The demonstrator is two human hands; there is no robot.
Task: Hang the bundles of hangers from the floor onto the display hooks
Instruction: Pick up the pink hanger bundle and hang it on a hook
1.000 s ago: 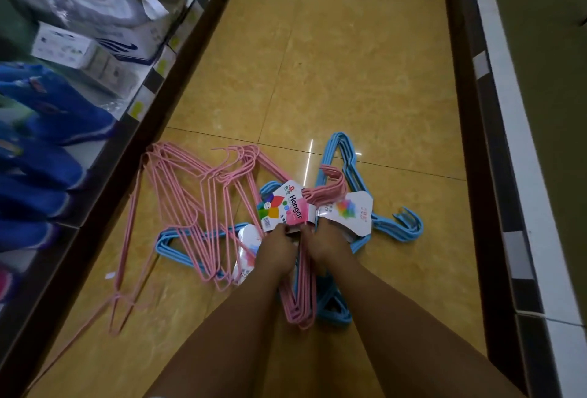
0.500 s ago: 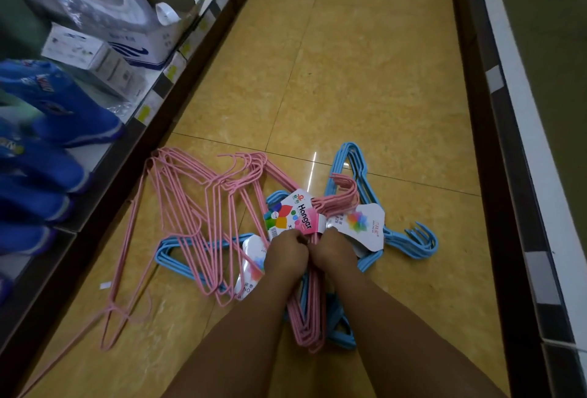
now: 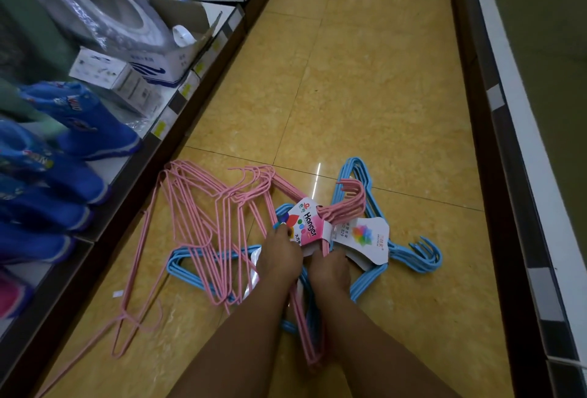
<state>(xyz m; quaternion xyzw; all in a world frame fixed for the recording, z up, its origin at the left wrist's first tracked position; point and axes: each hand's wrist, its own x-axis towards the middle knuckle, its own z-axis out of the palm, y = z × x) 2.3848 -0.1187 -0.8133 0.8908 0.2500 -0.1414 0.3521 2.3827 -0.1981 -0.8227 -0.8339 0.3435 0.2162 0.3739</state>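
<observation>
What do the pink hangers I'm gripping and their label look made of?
Pink hangers: thin wire, probably metal under a matte pink coating, going by the slim uniform rods. Label: glossy printed card, folded round the bundle. Both hands, left and right, grip it.

Glossy yellow tiled floor (image 3: 365, 95), loose pink wire hangers (image 3: 197, 226) left, light-blue wire hanger bundles (image 3: 413, 254) right, touching
</observation>
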